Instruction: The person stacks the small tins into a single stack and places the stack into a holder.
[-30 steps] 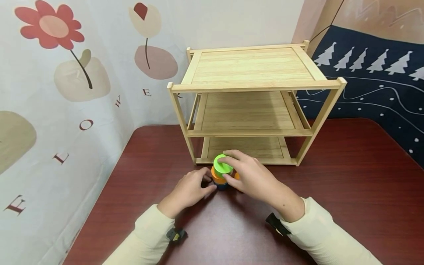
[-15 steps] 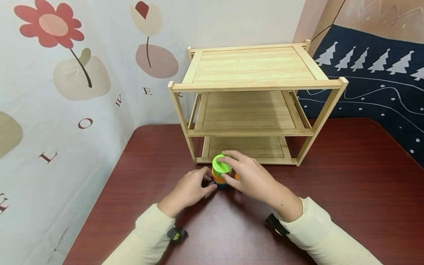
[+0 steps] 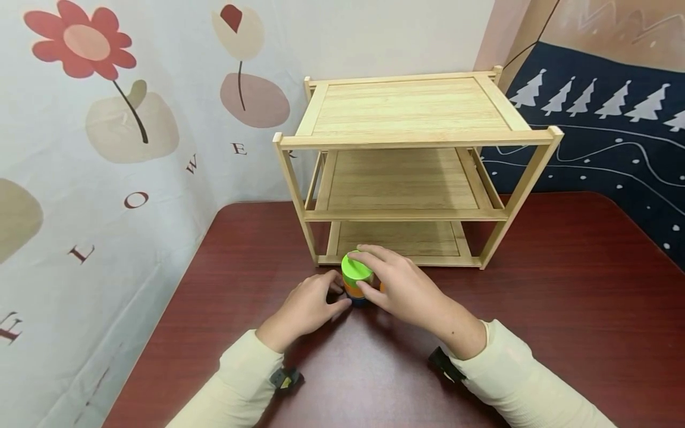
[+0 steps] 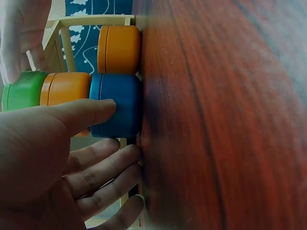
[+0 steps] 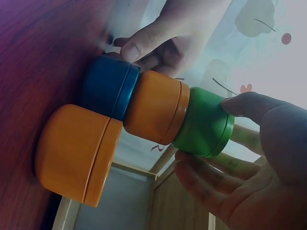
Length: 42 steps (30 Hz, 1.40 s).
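Three small lidded round tins stand stacked: a blue tin [image 4: 123,91] on the table, an orange tin [image 5: 154,106] on it and a green tin [image 3: 355,268] on top. My right hand [image 3: 409,291] pinches the green tin, thumb on one side and fingertips on the other. Low at the stack, my left hand [image 3: 302,306] holds the blue tin, its thumb lying along the near side and its fingers behind. A second orange tin [image 5: 72,151] stands close beside the blue one, mostly hidden by the right hand in the head view.
A three-tier wooden shelf [image 3: 412,142] stands right behind the stack. The dark red table [image 3: 578,309] spreads to both sides. A flower-print cloth [image 3: 176,89] hangs at the left and back, and a navy tree-print cloth [image 3: 599,142] at the right.
The green tin has shifted slightly left with my right hand and now lines up over the orange tin beneath. My left hand stays in place.
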Each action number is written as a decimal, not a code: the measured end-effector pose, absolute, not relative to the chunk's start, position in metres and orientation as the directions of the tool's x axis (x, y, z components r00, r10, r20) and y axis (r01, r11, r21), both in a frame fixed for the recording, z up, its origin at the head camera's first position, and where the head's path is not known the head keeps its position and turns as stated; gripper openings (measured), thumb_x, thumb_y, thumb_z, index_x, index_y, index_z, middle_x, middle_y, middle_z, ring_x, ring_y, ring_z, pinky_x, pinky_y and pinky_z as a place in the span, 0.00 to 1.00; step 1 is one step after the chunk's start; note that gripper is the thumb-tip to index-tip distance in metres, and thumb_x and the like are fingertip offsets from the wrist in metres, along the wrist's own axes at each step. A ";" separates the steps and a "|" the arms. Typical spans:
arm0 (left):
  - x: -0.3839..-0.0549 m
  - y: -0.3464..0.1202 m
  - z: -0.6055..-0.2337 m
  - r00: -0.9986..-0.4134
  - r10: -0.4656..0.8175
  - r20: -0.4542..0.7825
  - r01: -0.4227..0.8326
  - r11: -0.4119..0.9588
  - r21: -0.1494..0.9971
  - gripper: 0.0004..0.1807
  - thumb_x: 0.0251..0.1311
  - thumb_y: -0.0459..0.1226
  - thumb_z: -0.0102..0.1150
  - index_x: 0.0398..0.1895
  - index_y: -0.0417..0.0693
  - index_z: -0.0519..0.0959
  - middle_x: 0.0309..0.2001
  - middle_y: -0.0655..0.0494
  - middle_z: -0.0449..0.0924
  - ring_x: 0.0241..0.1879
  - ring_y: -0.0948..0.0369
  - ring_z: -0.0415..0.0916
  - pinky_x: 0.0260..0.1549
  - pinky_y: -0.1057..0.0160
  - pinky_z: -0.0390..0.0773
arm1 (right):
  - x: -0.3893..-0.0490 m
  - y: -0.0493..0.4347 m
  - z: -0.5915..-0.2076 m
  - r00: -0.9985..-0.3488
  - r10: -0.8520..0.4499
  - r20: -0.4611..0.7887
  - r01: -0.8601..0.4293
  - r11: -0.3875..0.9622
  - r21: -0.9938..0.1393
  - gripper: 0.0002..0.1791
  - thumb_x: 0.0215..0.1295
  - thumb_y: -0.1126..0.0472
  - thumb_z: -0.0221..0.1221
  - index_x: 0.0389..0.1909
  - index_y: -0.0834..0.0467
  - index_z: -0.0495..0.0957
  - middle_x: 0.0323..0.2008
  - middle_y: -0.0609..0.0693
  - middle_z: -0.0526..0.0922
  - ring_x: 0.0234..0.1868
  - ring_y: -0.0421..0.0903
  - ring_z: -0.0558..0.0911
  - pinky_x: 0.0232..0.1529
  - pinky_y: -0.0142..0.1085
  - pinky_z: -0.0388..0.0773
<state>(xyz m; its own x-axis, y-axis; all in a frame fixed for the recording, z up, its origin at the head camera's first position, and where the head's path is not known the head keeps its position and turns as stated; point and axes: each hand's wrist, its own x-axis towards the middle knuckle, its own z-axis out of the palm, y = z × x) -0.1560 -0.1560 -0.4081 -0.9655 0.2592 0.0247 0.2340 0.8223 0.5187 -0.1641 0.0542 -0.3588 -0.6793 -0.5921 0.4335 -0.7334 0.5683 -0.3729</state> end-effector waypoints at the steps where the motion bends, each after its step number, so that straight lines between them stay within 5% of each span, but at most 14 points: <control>1: -0.156 -0.156 -0.408 -0.965 0.259 0.026 0.235 0.822 0.519 0.13 0.58 0.44 0.70 0.44 0.54 0.80 0.41 0.59 0.87 0.45 0.59 0.84 0.46 0.52 0.81 | -0.164 0.054 -0.359 -0.678 -0.592 0.435 -0.734 0.569 -0.371 0.26 0.62 0.60 0.67 0.62 0.55 0.77 0.61 0.58 0.79 0.45 0.47 0.84 0.40 0.37 0.80; 18: -0.156 -0.156 -0.408 -0.968 0.252 0.020 0.226 0.828 0.514 0.13 0.58 0.45 0.70 0.43 0.55 0.80 0.41 0.60 0.87 0.45 0.60 0.84 0.46 0.52 0.80 | -0.164 0.057 -0.358 -0.686 -0.588 0.428 -0.726 0.584 -0.362 0.25 0.63 0.57 0.67 0.61 0.54 0.77 0.63 0.57 0.78 0.57 0.53 0.83 0.52 0.45 0.81; 42: -0.155 -0.155 -0.408 -0.968 0.250 -0.001 0.214 0.829 0.516 0.13 0.59 0.45 0.70 0.45 0.54 0.80 0.41 0.59 0.86 0.45 0.59 0.84 0.48 0.51 0.80 | -0.161 0.063 -0.356 -0.684 -0.577 0.446 -0.726 0.595 -0.344 0.22 0.64 0.57 0.67 0.58 0.55 0.79 0.60 0.54 0.79 0.56 0.51 0.83 0.54 0.45 0.81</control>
<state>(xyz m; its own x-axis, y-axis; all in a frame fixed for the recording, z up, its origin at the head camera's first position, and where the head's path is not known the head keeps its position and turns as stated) -0.1548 -0.1555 -0.4079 -0.9682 0.2501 -0.0006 0.2139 0.8293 0.5162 -0.1606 0.0628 -0.3557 -0.6842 -0.5768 0.4462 -0.7261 0.5953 -0.3439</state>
